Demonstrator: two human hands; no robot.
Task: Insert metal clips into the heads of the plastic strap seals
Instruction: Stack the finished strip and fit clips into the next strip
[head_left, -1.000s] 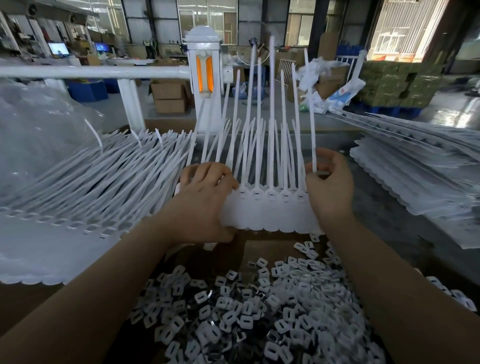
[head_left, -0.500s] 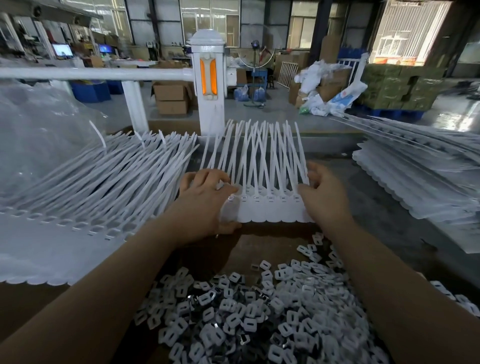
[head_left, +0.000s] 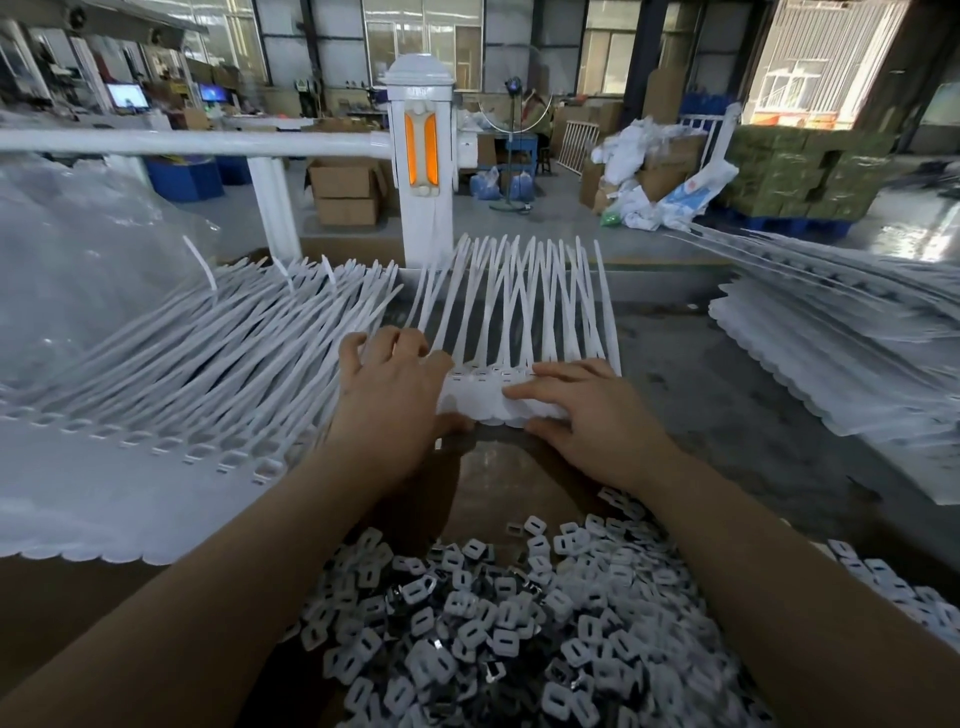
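Observation:
A joined strip of white plastic strap seals (head_left: 514, 332) lies flat on the table, heads toward me, straps fanning away. My left hand (head_left: 395, 395) grips the strip's left end, thumb under its near edge. My right hand (head_left: 587, 410) lies flat on the flags at its right end, fingers spread and pressing down. A heap of small white and metal clips (head_left: 498, 623) fills a cardboard box just below my forearms.
A large stack of seal strips (head_left: 171, 384) fans out on the left, with a clear plastic bag (head_left: 78, 270) behind it. More stacked strips (head_left: 841, 353) lie at the right. A white railing post (head_left: 423, 176) stands behind the table.
The strip stood upright a second ago and now lies flat on the table. My right hand moved from the strap tips down onto the flags.

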